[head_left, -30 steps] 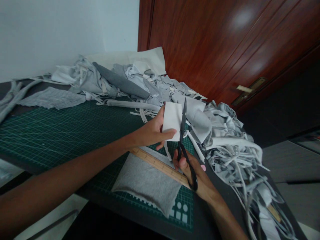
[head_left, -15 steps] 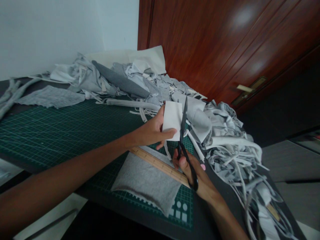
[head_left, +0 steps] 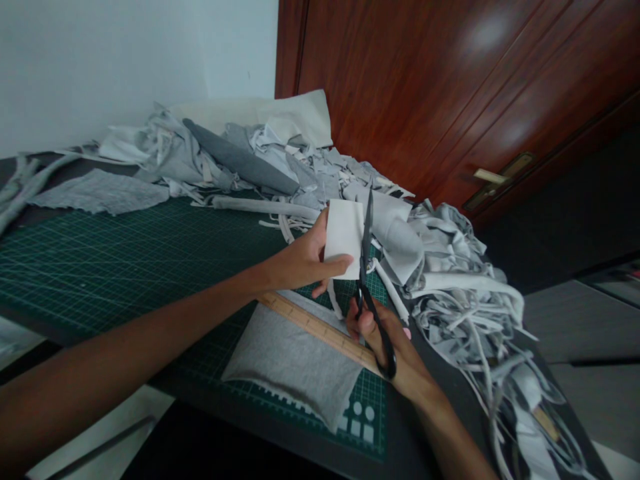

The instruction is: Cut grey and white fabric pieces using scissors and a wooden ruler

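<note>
My left hand pinches a small white rectangle of fabric and holds it upright above the green cutting mat. My right hand grips black scissors, fingers through the handles. Their blades point upward along the right edge of the white piece and look closed or nearly closed. A thin cut strip hangs down below the piece. Under both hands a wooden ruler lies diagonally on a folded grey cloth.
A big heap of grey and white fabric scraps and strips runs along the table's back and right side. A flat grey piece lies at the far left. A dark wooden door with a brass handle stands behind.
The scissors and white piece have crept slightly upward and the right hand has edged a little closer to the fabric; otherwise both hands keep the same hold.
</note>
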A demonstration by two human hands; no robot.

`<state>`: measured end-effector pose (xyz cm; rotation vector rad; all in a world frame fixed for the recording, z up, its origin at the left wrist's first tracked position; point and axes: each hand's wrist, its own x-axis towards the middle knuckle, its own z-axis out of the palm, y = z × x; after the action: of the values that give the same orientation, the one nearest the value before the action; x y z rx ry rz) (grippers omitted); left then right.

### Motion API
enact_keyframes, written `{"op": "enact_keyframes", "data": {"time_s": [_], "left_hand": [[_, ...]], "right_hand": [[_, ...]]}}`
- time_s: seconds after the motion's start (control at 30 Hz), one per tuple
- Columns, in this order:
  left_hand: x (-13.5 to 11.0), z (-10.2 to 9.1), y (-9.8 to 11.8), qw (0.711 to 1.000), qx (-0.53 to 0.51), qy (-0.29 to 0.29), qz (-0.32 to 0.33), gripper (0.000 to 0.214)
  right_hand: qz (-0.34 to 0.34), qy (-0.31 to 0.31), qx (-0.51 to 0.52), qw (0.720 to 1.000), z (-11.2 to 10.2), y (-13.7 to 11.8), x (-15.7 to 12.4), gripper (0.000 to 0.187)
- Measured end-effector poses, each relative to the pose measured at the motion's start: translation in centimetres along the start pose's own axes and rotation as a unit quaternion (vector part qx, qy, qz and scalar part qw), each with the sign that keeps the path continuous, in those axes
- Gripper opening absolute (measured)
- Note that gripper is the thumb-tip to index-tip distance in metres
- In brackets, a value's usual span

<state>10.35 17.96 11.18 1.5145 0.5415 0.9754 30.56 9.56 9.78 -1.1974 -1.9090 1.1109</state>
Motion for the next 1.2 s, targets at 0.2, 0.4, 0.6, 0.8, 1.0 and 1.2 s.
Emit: {"op": "enact_keyframes", "data": {"time_s": [0.2, 0.4, 0.6, 0.8, 1.0, 1.2], "left_hand": [[0.0, 0.0, 0.0, 1.0, 0.005, 0.008, 0.0, 0.08], [0.0, 0.0, -0.1, 1.0, 0.008, 0.009, 0.01, 0.077], [0.1, 0.0, 0.0, 1.0, 0.006, 0.01, 0.01, 0.073], [0.0, 0.1, 0.0, 1.0, -0.005, 0.013, 0.027, 0.071], [0.2, 0.0, 0.1, 0.998, -0.007, 0.04, 0.038, 0.056], [0.6, -0.1, -0.1, 0.991, 0.019, 0.122, 0.049, 0.03]], "right_hand": [[0.008, 0.009, 0.027, 1.0, 0.1, 0.3, -0.1, 0.065], [0.03, 0.014, 0.081, 0.996, 0.3, 0.6, -0.1, 0.06], [0.021, 0.029, 0.114, 0.993, 0.5, 0.8, -0.1, 0.057], [0.028, 0.063, 0.122, 0.99, 0.3, 0.7, 0.1, 0.054], [0.03, 0.079, 0.142, 0.986, 0.5, 0.6, 0.2, 0.056], [-0.004, 0.082, 0.079, 0.994, 0.1, 1.1, 0.2, 0.063]]}}
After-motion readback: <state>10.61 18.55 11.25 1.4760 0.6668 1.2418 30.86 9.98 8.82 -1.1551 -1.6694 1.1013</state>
